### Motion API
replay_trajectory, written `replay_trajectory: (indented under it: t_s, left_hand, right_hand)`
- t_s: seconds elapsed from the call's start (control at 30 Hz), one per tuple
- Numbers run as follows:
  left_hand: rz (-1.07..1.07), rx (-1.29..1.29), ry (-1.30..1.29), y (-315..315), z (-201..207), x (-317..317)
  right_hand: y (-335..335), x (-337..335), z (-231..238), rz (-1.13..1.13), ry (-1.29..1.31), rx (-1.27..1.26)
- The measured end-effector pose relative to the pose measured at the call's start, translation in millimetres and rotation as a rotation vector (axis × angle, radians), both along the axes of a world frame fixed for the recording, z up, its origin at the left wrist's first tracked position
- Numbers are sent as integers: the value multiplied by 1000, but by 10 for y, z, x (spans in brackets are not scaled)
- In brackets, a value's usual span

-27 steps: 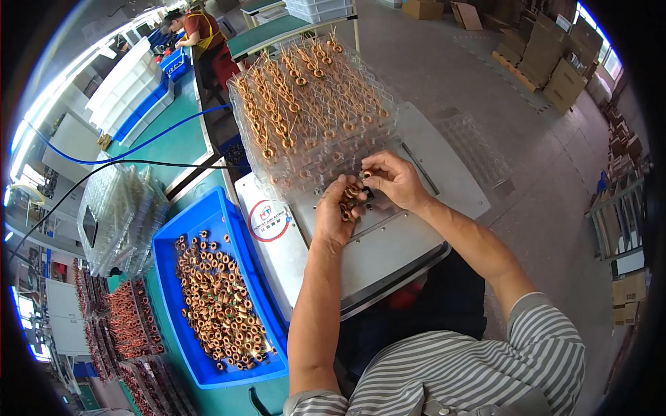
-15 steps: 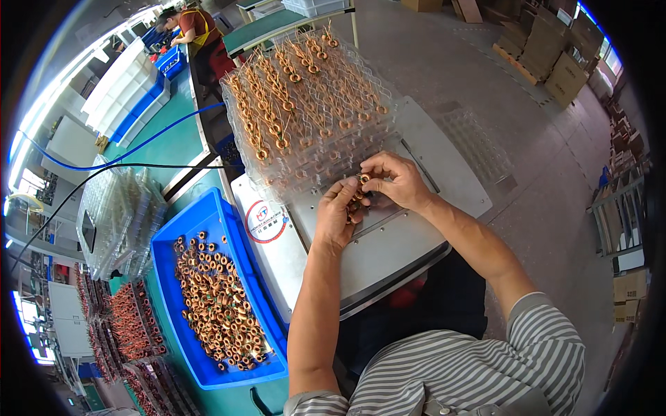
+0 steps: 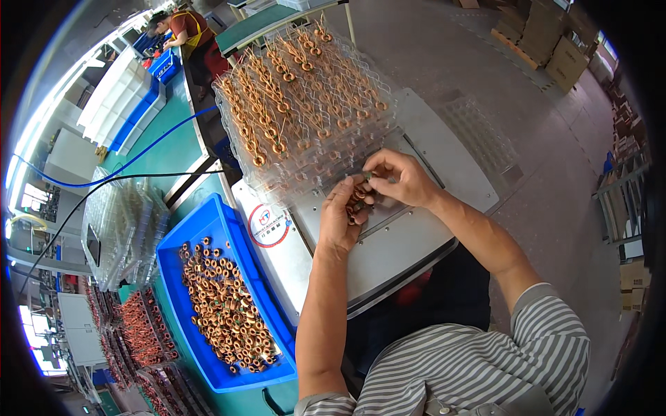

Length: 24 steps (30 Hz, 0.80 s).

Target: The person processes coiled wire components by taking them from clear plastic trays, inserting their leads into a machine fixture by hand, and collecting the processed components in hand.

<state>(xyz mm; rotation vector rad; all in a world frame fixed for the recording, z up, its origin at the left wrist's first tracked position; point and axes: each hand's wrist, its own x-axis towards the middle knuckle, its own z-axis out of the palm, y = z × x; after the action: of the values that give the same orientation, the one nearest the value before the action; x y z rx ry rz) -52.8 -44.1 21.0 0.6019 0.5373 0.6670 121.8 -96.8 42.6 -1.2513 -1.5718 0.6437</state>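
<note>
Several small copper-wound ring coils [image 3: 358, 200] lie gathered in my left hand [image 3: 336, 220], its fingers curled round them. My right hand [image 3: 405, 183] meets it from the right, thumb and forefinger pinched together on one coil at the upper end of the handful. Fingertips hide most of that coil. Both hands are above a flat metal machine top [image 3: 397, 248]. Just beyond them rises a stack of clear plastic trays [image 3: 326, 156], whose top one carries rows of coils with long upright wire leads [image 3: 279, 142].
Left of the machine, a blue bin [image 3: 172, 277] holds a heap of loose coils [image 3: 225, 305]. Empty-looking clear trays [image 3: 121, 225] and racks of reddish parts [image 3: 142, 326] stand farther left. Blue and black cables cross the green bench. A person [image 3: 187, 31] bends over the far bench.
Both hands stay together at the same spot by the trays. The right fingertips have shifted slightly on the pinched coil, which is now more covered. The whole view has moved a little.
</note>
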Motion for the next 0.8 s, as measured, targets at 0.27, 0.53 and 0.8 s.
replay_trajectory:
  t_s: [0.27, 0.53, 0.8]
  left_hand:
    - [48, -104, -216, 253, -203, 437]
    - [63, -48, -227, 446, -241, 665]
    - [112, 74, -17, 388, -145, 793]
  right_hand:
    - [169, 558, -147, 70, 396, -186]
    - [359, 616, -164, 34, 74, -73]
    - [404, 564, -277, -69, -199, 22]
